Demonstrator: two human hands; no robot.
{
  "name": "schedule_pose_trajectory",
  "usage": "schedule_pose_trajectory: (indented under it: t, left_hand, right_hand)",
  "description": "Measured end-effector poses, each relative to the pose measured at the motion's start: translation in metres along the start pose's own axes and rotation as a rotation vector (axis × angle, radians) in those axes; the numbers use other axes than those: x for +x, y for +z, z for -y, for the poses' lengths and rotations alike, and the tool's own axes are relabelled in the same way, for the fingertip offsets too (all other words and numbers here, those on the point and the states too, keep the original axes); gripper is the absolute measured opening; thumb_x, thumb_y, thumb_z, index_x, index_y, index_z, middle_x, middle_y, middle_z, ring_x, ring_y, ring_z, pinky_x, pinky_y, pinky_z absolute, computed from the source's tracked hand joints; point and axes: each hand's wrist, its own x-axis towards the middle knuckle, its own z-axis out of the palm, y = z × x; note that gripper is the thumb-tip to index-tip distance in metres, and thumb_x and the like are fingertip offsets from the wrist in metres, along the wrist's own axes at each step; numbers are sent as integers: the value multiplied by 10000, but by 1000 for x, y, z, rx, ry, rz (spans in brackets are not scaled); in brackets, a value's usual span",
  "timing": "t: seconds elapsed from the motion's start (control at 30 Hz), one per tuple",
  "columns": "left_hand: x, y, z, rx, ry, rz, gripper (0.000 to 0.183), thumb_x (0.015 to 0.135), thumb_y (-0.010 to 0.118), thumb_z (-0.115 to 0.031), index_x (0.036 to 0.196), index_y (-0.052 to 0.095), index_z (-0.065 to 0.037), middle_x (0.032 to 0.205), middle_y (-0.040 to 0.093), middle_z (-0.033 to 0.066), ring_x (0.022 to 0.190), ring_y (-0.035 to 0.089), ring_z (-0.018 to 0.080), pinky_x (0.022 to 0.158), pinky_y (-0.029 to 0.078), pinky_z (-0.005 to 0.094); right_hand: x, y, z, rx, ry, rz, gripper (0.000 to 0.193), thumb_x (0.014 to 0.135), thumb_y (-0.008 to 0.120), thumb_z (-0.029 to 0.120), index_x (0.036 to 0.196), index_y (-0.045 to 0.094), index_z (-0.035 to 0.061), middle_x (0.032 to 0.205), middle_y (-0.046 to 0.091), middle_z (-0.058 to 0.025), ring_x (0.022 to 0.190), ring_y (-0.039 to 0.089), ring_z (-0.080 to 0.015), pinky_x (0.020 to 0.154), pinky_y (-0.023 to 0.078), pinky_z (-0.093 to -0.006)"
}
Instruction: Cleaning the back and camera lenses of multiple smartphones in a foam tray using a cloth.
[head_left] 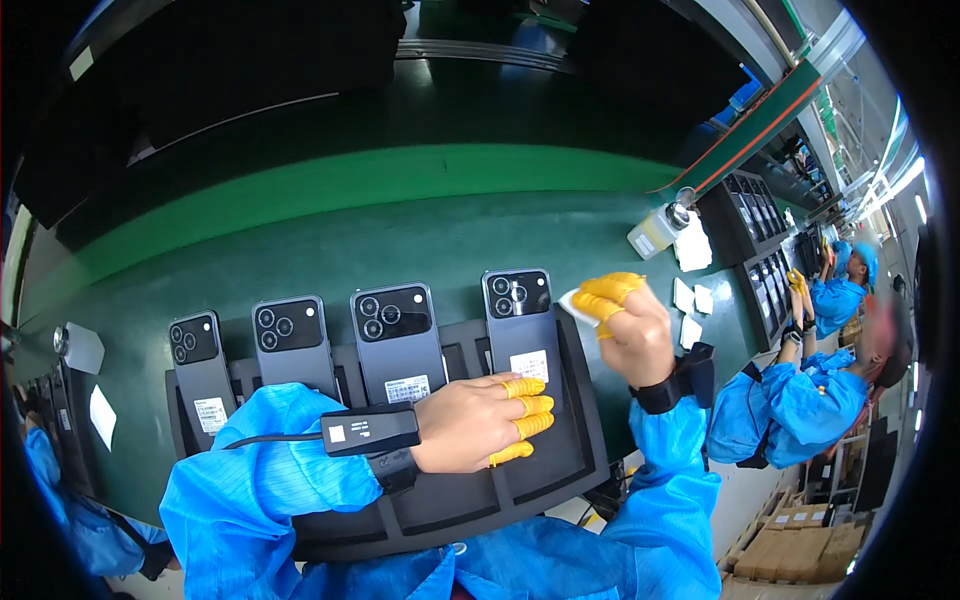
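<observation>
Several grey-blue smartphones lie back side up in a black compartment tray (435,505), each with a black camera panel and a white label. My left hand (480,425) has yellow finger cots and lies flat, fingers stretched, across the lower part of the rightmost phone (520,325), at its label. Right of that phone's top, my right hand (630,325), also in yellow finger cots, is closed in a pinch on a white wipe (577,308). The wipe appears just apart from the phone. Left of it sit another phone (395,345) and further ones (290,335).
A pump bottle (655,232) of yellowish liquid and white wipes (690,332) are at the right on the green table. Farther right are black trays (765,290) and co-workers in blue (790,405). Another bottle (80,348) and a person's sleeve (70,520) are at left.
</observation>
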Motion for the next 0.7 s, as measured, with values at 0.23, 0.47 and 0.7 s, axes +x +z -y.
schedule_pose_trajectory:
  t: [0.23, 0.47, 0.7]
  left_hand:
    - [2, -2, 0, -17, -1, -22, 373, 909, 571, -317, 1187, 633, -76, 1215, 621, 59, 1232, 526, 250, 1043, 428, 356]
    - [4, -1, 3, 7, 19, 0, 366, 921, 575, -332, 1219, 620, -123, 1262, 607, 41, 1225, 541, 244, 1029, 454, 353]
    - [1, 0, 2, -23, 2, -25, 352, 913, 575, -315, 1188, 635, -103, 1237, 616, 48, 1226, 536, 241, 1050, 430, 354]
  right_hand:
    - [15, 35, 26, 107, -280, 87, 357, 639, 626, 82, 982, 699, 14, 970, 654, -110, 902, 646, -278, 824, 545, -367]
    - [-16, -2, -26, -208, -77, 173, 345, 557, 630, -39, 890, 706, 4, 878, 644, -116, 853, 640, -300, 770, 547, -389]
    - [30, 19, 16, 29, -87, -58, 322, 565, 637, -65, 876, 696, -11, 958, 655, -138, 871, 622, -317, 777, 531, -388]
